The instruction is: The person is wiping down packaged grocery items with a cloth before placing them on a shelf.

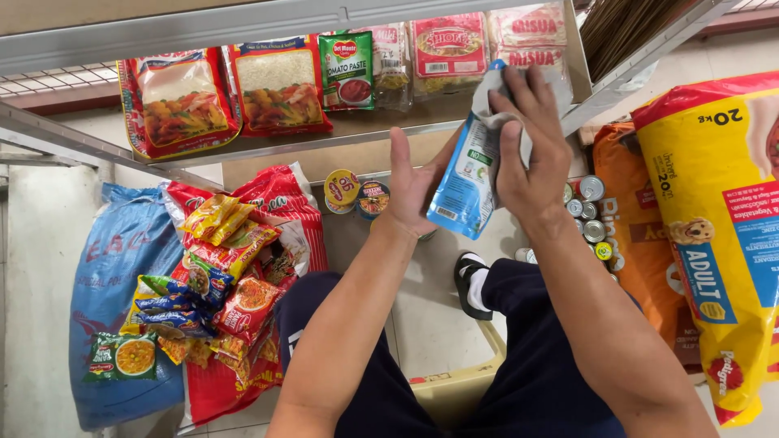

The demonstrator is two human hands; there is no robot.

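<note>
My left hand holds a light blue and white pouch from underneath, thumb up along its side. My right hand presses a grey cloth against the upper part of the pouch. Both hands are raised in front of a metal shelf that carries red pasta packets, a green tomato paste sachet and clear noodle packs.
Below left, a pile of small snack and noodle packets lies on red and blue sacks. Small tins stand on the floor. Large orange and yellow pet food bags lean at right. I sit on a beige stool.
</note>
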